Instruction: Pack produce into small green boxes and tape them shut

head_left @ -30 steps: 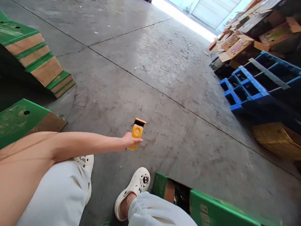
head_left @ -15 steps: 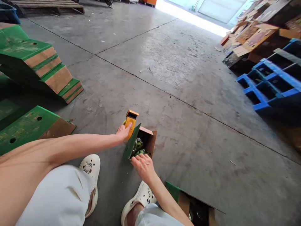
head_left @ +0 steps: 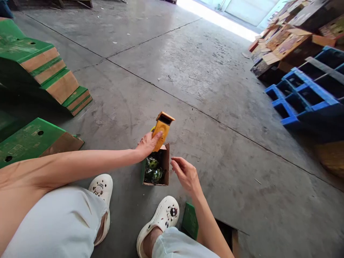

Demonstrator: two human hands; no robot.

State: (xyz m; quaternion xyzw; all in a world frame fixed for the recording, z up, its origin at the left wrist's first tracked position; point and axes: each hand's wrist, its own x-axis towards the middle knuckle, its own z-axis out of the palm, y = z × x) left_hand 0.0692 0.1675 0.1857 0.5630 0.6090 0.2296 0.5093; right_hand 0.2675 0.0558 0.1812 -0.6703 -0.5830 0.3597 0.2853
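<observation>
My left hand [head_left: 148,144] is closed around an orange-yellow tape dispenser [head_left: 162,132], its dark opening facing away from me. The thumb lies along the top of the body. The dispenser hangs over the far end of a small cardboard box [head_left: 167,168] on the floor. In the box are green rounded items [head_left: 155,171] in shiny clear wrap. The box's top stands open. My right hand [head_left: 187,175] is just right of the box, empty, its fingers bent and apart from the thumb, not clearly touching the wall.
Green and brown cartons [head_left: 34,138] lie at the left. Blue pallets [head_left: 303,93] and a heap of cardboard boxes [head_left: 287,46] stand at the right. Near my right shoe [head_left: 163,215] is another open carton [head_left: 190,220], partly behind my forearm.
My right hand has let go of the box's near edge and moved right. The left hand has carried the dispenser right, over the box. The box's green flap no longer sticks up.
</observation>
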